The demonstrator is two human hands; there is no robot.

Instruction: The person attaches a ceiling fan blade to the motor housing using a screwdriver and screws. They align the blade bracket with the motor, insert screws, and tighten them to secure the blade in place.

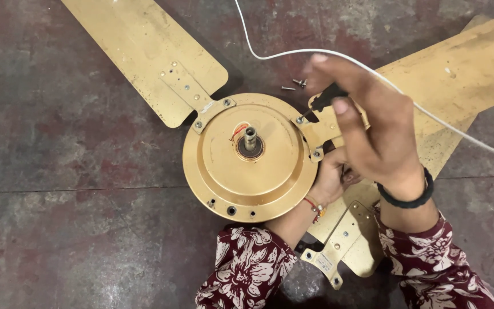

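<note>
Our right hand (pixel 373 134) raised, fingers pinching screwdriver (pixel 322 100) on motor (pixel 247 157) screw; left hand (pixel 330 180) grips bracket. Three blades, three loose screws (pixel 295 84).

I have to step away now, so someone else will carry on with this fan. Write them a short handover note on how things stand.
Right hand: grips a screwdriver, tip at a screw on the right blade bracket.
Left hand: rests against the rim of the motor housing, by that blade.
The fan lies on the floor. Loose screws sit beside the housing. One blade lies detached near the person's sleeves.
Upper-left blade is screwed on. The housing's lower holes are bare.
Done: one blade off. Left, likely: the other two blades.
</note>
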